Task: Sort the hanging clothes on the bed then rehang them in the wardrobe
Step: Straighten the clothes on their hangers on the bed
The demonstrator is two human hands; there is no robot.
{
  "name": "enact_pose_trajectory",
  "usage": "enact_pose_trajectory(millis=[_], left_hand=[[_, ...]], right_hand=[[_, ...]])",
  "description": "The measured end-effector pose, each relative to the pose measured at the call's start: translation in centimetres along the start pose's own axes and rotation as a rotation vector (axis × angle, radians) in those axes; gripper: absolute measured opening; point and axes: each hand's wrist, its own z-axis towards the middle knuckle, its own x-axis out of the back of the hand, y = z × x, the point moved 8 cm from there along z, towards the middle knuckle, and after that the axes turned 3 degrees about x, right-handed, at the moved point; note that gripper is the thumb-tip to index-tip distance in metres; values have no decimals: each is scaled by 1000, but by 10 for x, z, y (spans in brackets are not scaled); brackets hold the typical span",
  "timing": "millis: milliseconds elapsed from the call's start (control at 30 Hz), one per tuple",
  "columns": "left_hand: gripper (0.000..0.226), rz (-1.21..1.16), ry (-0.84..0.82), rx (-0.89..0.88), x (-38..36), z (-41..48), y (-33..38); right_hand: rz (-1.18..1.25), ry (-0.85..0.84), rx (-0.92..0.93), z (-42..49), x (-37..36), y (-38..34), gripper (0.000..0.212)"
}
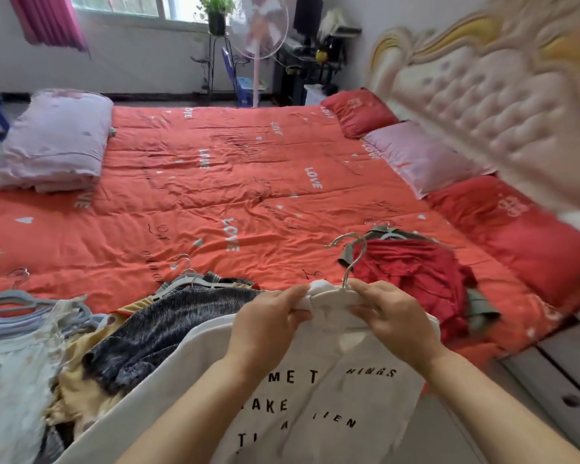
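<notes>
I judge this to be partway through the sorting, with none of the rehanging visible yet. Both my hands are on one garment: a white shirt (315,396) with black lettering, on a white hanger (340,298) whose metal hook (350,259) stands up between them. The left hand (268,316) has its grip clamped on the bunched collar cloth at one end of the hanger. The right hand (392,313) has its grip closed on the hanger just beside the base of the hook. The shirt hangs over the near edge of the bed (215,182), its lower part draped toward me.

On the bed the clothes lie in separate groups. A red pile (412,272) sits to the right, with an olive piece beneath it. A dark grey garment (168,323) and a yellow one lie left of the shirt. Pale garments on grey hangers (10,299) lie at the far left. That looks like sorted heaps, though I cannot tell by what rule.

What is left, as I see it: place this shirt in its group, then carry every heap to the wardrobe, which is not in view.
</notes>
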Motion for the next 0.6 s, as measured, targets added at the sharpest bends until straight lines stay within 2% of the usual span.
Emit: enact_pose_trajectory(millis=[400, 600], left_hand=[[41, 19, 18, 67, -82, 10, 131], [41, -17, 37, 128, -109, 39, 143]], right_hand=[[-33, -29, 30, -34, 122, 88, 43], [-62, -63, 62, -8, 140, 121, 42]])
